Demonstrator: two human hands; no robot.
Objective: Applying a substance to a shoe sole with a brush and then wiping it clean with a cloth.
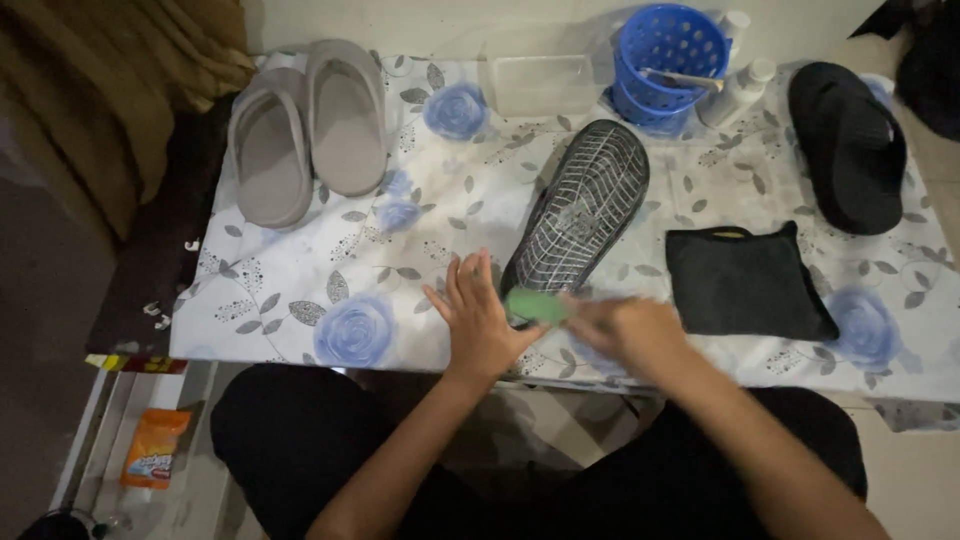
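A black slipper (580, 210) lies sole-up in the middle of the table, its pale grid tread showing. My left hand (478, 318) rests flat with fingers spread beside the slipper's near end. My right hand (625, 332) is blurred and grips a small green pad (536, 305) pressed at the slipper's heel. A second black slipper (850, 145) lies at the back right.
A pair of grey slippers (305, 130) lies at the back left on the flowered tablecloth (330, 290). A blue perforated basket (665, 60), a clear tray (542, 83), white bottles (738, 90) and a folded black cloth (745, 282) are nearby. An orange packet (152, 447) lies on the floor.
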